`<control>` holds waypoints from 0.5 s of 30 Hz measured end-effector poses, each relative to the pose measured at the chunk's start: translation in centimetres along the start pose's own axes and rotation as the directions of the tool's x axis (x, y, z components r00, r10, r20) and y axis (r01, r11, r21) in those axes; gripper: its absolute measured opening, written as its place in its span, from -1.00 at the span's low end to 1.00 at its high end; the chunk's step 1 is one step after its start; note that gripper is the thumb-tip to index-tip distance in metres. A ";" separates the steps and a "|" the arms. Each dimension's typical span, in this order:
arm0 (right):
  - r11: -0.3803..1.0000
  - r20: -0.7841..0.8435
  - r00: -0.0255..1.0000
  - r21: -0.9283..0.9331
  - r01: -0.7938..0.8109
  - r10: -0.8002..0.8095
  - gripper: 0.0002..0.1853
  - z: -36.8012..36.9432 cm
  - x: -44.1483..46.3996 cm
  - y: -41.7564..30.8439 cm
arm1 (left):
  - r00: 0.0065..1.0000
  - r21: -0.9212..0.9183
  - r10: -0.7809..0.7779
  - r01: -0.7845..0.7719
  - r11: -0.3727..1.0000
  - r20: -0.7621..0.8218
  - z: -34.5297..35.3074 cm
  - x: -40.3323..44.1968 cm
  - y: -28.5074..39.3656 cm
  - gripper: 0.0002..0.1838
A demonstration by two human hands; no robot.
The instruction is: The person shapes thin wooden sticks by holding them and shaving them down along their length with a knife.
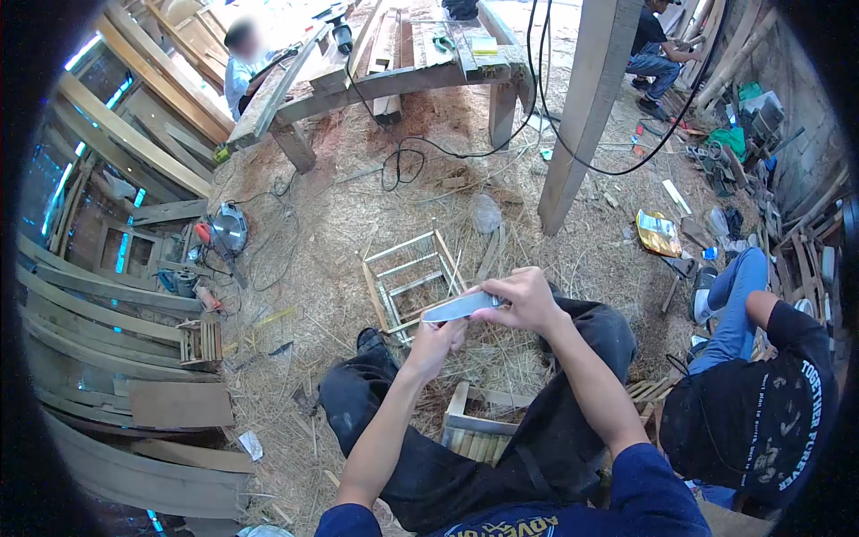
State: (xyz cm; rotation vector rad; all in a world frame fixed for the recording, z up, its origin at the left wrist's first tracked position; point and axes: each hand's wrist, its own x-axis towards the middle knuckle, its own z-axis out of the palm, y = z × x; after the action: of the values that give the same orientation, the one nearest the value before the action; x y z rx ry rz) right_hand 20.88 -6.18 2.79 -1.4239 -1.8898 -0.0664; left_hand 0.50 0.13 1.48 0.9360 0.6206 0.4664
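My right hand is closed around a knife with a broad grey blade; its handle is hidden in my fist. The blade points left, above the fingers of my left hand. Those fingers are pinched together under the blade, and what they hold is too small to make out. Beyond my hands a small wooden frame of thin sticks lies on the straw-strewn floor. Between my legs stands another small wooden piece with slats.
A wooden workbench stands ahead, beside a post with hanging black cable. A circular saw lies left, near stacked boards. A co-worker in a black shirt sits close on my right; two other people are farther off.
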 end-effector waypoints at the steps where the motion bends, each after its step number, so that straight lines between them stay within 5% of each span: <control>1: 0.999 0.012 1.000 -0.032 -0.013 0.014 -0.56 -0.3 0.0 0.3 | 0.998 -0.056 0.043 -0.040 0.998 0.050 0.0 -0.1 -0.1 -0.62; 5: 0.979 -0.159 0.966 -0.010 -0.206 0.202 -0.56 -0.3 -0.1 3.2 | 0.997 0.008 0.068 -0.069 0.998 0.033 0.6 -0.4 1.0 -0.67; 9: 1.000 0.043 0.999 0.000 -0.021 0.021 -0.55 0.2 -0.4 0.7 | 0.999 -0.018 0.029 -0.028 0.999 0.036 -0.5 0.0 -0.7 -0.84; 12: 1.000 0.001 1.000 0.008 0.029 -0.029 -0.52 0.6 -0.2 1.5 | 0.999 -0.062 0.011 -0.009 0.998 0.033 -0.5 0.1 -1.2 -0.80; 15: 0.996 -0.076 0.994 -0.014 -0.083 0.081 -0.54 0.1 -0.1 2.2 | 0.998 -0.088 0.063 -0.060 0.994 0.028 0.4 -0.1 0.6 -0.79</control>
State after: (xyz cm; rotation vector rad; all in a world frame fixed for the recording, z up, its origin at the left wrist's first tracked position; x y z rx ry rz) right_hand 22.70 -5.43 1.82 -1.4887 -1.7718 -0.0961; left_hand 0.60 0.19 2.21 0.8799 0.5410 0.5294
